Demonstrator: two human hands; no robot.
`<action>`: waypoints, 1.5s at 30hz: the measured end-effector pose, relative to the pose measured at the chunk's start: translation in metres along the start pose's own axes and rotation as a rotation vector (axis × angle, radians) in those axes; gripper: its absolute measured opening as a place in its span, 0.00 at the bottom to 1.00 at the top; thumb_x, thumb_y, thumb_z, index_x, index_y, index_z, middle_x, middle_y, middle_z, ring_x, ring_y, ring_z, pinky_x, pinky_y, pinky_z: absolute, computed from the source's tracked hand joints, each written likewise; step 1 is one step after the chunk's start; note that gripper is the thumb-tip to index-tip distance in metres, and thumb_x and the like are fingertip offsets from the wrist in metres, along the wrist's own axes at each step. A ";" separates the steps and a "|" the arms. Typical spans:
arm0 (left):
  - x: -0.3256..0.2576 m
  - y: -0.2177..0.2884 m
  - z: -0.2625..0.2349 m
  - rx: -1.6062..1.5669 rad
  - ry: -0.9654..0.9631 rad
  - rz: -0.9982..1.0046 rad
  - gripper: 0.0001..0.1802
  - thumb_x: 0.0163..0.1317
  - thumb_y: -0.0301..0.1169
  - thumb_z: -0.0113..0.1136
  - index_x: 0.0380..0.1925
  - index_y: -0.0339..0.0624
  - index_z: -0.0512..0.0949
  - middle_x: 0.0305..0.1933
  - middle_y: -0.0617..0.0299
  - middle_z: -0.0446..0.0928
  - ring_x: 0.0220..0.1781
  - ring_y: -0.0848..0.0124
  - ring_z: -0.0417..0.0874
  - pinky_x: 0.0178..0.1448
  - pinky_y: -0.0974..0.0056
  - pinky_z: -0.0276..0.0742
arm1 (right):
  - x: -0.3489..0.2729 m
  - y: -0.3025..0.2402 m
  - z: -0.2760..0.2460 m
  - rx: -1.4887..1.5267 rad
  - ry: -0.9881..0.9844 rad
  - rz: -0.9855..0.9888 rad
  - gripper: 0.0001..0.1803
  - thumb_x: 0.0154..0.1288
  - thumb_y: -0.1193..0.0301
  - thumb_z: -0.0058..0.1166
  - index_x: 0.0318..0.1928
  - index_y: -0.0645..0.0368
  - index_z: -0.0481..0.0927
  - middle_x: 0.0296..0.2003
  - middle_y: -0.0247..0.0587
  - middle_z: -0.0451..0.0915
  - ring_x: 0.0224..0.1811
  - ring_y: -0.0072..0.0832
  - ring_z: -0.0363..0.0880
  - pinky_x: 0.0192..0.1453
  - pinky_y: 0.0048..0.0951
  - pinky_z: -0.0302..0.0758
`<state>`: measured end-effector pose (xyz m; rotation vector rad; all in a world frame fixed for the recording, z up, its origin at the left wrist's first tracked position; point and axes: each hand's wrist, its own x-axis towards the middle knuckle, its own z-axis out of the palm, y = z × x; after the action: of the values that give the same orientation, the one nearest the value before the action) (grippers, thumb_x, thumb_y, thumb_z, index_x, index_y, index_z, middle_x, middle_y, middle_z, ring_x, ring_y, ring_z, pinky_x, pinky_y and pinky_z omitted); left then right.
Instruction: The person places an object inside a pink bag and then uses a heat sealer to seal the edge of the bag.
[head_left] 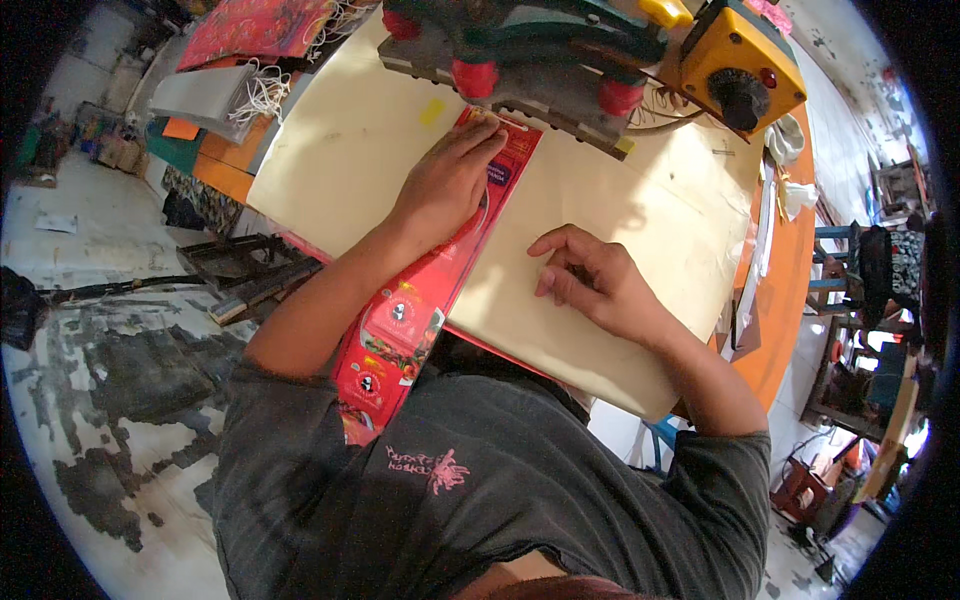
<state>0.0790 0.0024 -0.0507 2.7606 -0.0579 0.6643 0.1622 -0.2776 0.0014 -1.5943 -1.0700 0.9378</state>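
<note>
- I worked in a workshop.
- Beyond my left hand (450,182) stood a dark-green machine (540,40) with a yellow control box (725,50).
- Blotched floor (90,420) spread to its left.

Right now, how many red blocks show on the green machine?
3: left block at the picture's top edge, middle block just beyond the left hand, right block toward the yellow box. Others may be hidden.
</note>
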 end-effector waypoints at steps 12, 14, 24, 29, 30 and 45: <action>0.001 0.005 0.001 0.004 0.029 0.006 0.25 0.70 0.24 0.58 0.67 0.29 0.79 0.74 0.44 0.78 0.78 0.50 0.76 0.84 0.53 0.70 | 0.002 0.000 0.004 0.017 0.000 0.073 0.10 0.85 0.70 0.57 0.57 0.63 0.82 0.37 0.39 0.89 0.37 0.23 0.88 0.46 0.29 0.85; -0.001 0.005 0.000 -0.016 0.023 -0.017 0.25 0.70 0.24 0.58 0.66 0.29 0.79 0.73 0.44 0.78 0.78 0.50 0.76 0.84 0.54 0.71 | 0.003 -0.002 0.006 0.015 -0.002 0.093 0.10 0.85 0.70 0.57 0.57 0.63 0.82 0.38 0.39 0.90 0.37 0.22 0.88 0.46 0.28 0.84; -0.003 -0.002 0.019 0.100 0.116 0.093 0.25 0.68 0.24 0.56 0.64 0.30 0.81 0.72 0.45 0.80 0.78 0.52 0.77 0.83 0.54 0.71 | 0.002 0.001 0.010 0.042 0.016 0.156 0.11 0.84 0.72 0.57 0.59 0.64 0.82 0.40 0.37 0.89 0.40 0.20 0.85 0.45 0.24 0.81; -0.002 0.003 0.015 -0.039 0.123 0.025 0.25 0.68 0.23 0.55 0.65 0.33 0.82 0.72 0.47 0.81 0.77 0.52 0.77 0.82 0.54 0.73 | -0.001 -0.002 0.010 0.054 0.049 0.204 0.11 0.85 0.72 0.56 0.60 0.63 0.81 0.40 0.36 0.88 0.42 0.21 0.85 0.47 0.23 0.81; -0.002 0.004 0.015 -0.060 0.133 0.017 0.26 0.68 0.23 0.55 0.65 0.34 0.82 0.72 0.47 0.81 0.77 0.52 0.78 0.82 0.54 0.73 | -0.001 -0.003 0.012 0.069 0.060 0.200 0.11 0.85 0.72 0.56 0.60 0.63 0.81 0.40 0.36 0.88 0.42 0.21 0.85 0.48 0.23 0.81; -0.003 0.003 0.009 -0.075 0.052 -0.011 0.24 0.74 0.27 0.56 0.69 0.35 0.79 0.73 0.43 0.79 0.74 0.47 0.79 0.81 0.51 0.75 | 0.000 -0.003 0.010 0.072 0.040 0.211 0.12 0.85 0.70 0.58 0.59 0.66 0.82 0.41 0.38 0.88 0.43 0.21 0.85 0.48 0.24 0.82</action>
<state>0.0801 -0.0029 -0.0590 2.6686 -0.0550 0.7156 0.1520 -0.2737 0.0021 -1.6814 -0.8426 1.0677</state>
